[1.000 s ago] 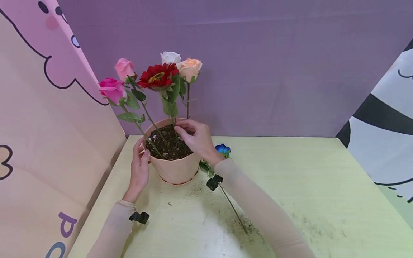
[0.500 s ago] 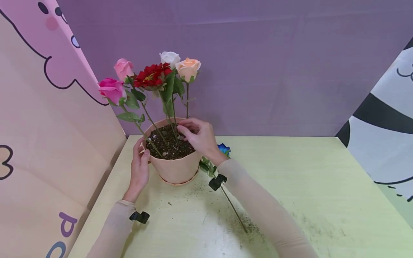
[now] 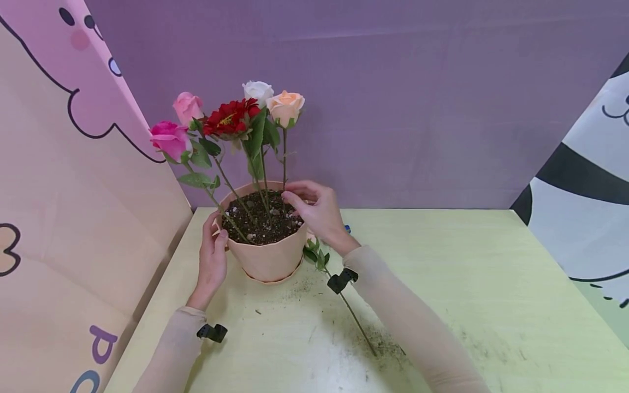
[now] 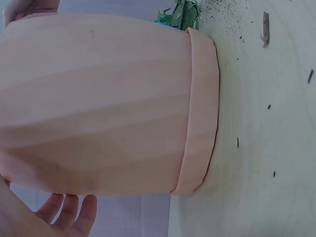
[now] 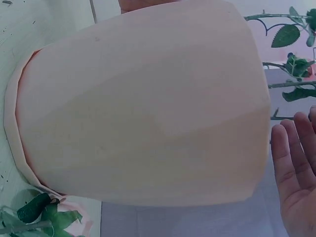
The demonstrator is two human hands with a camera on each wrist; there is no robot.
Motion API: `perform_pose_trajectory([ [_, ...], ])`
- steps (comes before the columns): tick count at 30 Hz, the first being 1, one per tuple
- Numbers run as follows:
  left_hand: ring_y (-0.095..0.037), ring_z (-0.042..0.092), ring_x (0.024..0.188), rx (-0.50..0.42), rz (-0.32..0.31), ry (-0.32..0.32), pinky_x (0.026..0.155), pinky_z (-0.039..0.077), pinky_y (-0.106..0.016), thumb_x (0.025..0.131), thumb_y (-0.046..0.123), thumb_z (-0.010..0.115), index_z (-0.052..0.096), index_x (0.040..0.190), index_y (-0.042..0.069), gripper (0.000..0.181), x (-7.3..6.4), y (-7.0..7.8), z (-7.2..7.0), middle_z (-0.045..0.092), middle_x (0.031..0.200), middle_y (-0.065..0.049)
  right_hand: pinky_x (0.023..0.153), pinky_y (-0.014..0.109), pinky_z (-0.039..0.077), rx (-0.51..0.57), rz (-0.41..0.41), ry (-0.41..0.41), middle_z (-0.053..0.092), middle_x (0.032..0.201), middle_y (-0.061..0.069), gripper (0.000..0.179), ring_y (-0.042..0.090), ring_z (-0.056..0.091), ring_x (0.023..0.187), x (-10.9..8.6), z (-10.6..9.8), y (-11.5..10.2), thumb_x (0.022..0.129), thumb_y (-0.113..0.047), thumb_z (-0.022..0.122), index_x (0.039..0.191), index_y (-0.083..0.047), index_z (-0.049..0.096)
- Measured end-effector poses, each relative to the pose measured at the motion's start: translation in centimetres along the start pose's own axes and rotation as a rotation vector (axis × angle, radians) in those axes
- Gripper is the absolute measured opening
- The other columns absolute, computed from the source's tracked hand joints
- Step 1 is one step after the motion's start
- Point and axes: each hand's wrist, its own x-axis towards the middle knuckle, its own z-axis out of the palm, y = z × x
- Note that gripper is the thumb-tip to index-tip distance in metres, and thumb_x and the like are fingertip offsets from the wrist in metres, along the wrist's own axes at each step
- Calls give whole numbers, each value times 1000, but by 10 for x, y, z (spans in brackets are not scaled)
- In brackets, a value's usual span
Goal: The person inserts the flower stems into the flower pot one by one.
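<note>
A pale pink flowerpot [image 3: 265, 262] filled with dark soil [image 3: 262, 232] stands on a matching saucer. My left hand [image 3: 213, 267] holds its left side, thumb on the front wall and fingers around the side. Beside the peach rose [image 3: 286, 108], my right hand [image 3: 319, 210] hovers over the rim, fingertips close to that rose's stem; whether they touch it is unclear. A red flower [image 3: 231, 117] stands in the soil, leaning left. Around it are a white rose [image 3: 257, 91], a light pink rose [image 3: 188, 107] and a deep pink rose [image 3: 170, 140].
A loose flower stem [image 3: 356, 319] with leaves lies right of the pot, partly under my right forearm. A sliver of blue petals [image 3: 348, 228] shows behind that wrist. Soil crumbs dot the pale table [image 3: 467, 273]. A purple backdrop [image 3: 417, 109] rises behind.
My right hand has let go of the red flower's stem and moved right toward the peach rose's stem. The red flower tipped slightly left. The left hand stayed on the flowerpot.
</note>
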Motion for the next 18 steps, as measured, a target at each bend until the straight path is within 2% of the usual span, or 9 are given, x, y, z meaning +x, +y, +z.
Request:
perform_pose_trajectory([
  [6,-33,53,124,6,2,5,101,50,-54,114,26,37,30,166,19,54,1,-1,0,44,153,-26,79,58,63,-8,10,23,79,114,20,24,51,73,103,-4,-12,-1,101,-11,73,121,2,74],
  [14,-40,50,135,-22,-15,-6,106,46,-63,113,25,36,28,167,18,55,0,1,0,39,159,-28,74,47,65,-43,-11,30,77,113,26,26,49,74,101,-12,-26,7,102,-11,72,121,6,72],
  [18,-39,50,135,-23,-17,-9,106,46,-62,113,24,36,27,167,18,55,0,1,0,39,159,-27,73,52,64,-53,-25,38,76,112,28,24,50,73,100,-18,-33,12,102,-11,72,119,5,73],
])
